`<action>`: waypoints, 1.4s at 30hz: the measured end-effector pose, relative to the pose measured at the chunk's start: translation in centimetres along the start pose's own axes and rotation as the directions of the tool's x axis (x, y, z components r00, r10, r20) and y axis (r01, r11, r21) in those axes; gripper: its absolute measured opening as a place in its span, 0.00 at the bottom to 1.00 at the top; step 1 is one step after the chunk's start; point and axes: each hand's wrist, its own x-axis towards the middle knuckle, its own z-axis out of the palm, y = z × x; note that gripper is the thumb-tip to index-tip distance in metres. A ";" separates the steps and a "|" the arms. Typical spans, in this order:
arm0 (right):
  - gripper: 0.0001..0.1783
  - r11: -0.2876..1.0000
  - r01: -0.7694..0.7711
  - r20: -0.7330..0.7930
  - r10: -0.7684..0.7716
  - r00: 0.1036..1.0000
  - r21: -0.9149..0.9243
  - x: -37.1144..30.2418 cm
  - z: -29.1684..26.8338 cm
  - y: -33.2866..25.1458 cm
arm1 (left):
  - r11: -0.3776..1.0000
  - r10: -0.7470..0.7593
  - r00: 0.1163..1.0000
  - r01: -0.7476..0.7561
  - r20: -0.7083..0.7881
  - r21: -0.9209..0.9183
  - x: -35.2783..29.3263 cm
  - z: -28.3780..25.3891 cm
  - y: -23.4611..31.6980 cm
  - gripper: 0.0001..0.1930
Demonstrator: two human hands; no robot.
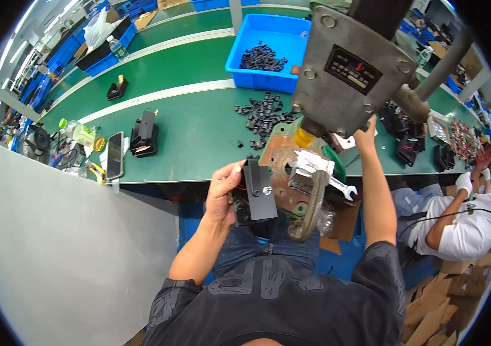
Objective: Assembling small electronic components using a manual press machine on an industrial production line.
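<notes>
My left hand (221, 193) is closed round a black rectangular housing (261, 190), thumb on its upper edge, in front of the bench press. The housing has a flat face with a small round hole and a shiny spot. My right hand (365, 137) reaches up beside the grey press head (352, 69), and its fingers are mostly hidden there. Below the head, a yellow piece (303, 137) sits over the worn metal base plate (280, 193). A wrench (343, 188) and a curved metal lever (313, 210) are at the front of the press.
Small black parts (262, 118) lie heaped on the green bench beside a blue bin (268, 29) holding more. At left are stacked black housings (144, 134) and a phone (115, 155). More housings (408, 151) lie at right, near a co-worker in a white shirt (467, 228).
</notes>
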 end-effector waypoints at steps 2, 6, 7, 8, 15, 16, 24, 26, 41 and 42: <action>0.08 0.945 -0.093 0.093 0.066 0.993 0.314 -2.5 -1.5 -2.5 | 1.000 -0.008 0.999 0.009 0.034 -0.020 -0.3 1.3 0.5 0.20; 0.06 0.472 -0.522 0.445 0.274 0.853 0.710 -9.0 -3.4 -7.5 | 0.999 0.029 0.997 -0.028 -0.067 0.029 -1.4 5.3 1.4 0.16; 0.06 0.493 -0.511 0.428 0.279 0.859 0.704 -10.1 -4.1 -8.3 | 0.998 0.023 0.999 -0.021 -0.039 0.051 -1.5 6.2 1.5 0.16; 0.07 0.397 -0.557 0.500 0.246 0.830 0.729 -11.2 -4.4 -8.6 | 0.997 0.023 0.999 -0.021 -0.023 0.080 -1.8 6.8 1.6 0.16; 0.10 0.318 -0.575 0.587 0.067 0.807 0.754 -14.9 -5.2 -10.5 | 0.985 0.029 0.999 -0.034 0.035 0.168 -3.2 10.0 1.7 0.13; 0.10 0.330 -0.572 0.584 0.073 0.808 0.751 -15.1 -5.3 -10.9 | 0.981 0.052 0.998 -0.058 0.037 0.186 -3.4 10.2 1.7 0.13; 0.06 0.486 -0.512 0.534 0.105 0.839 0.709 -16.1 -5.6 -12.9 | 0.909 0.205 0.972 -0.232 0.113 0.347 -4.3 10.6 1.7 0.12; 0.06 0.554 -0.479 0.509 0.112 0.853 0.681 -16.3 -5.5 -13.4 | 0.884 0.244 0.961 -0.275 0.128 0.379 -4.2 10.3 1.5 0.12; 0.05 0.959 0.276 0.279 -0.284 0.917 0.066 -17.0 -4.6 -15.4 | 0.608 0.475 0.862 -0.466 0.175 0.643 -5.1 10.0 0.7 0.10; 0.06 0.973 0.186 0.334 -0.223 0.916 0.139 -16.4 -4.7 -15.0 | 0.641 0.460 0.877 -0.435 0.138 0.632 -4.9 9.9 0.8 0.11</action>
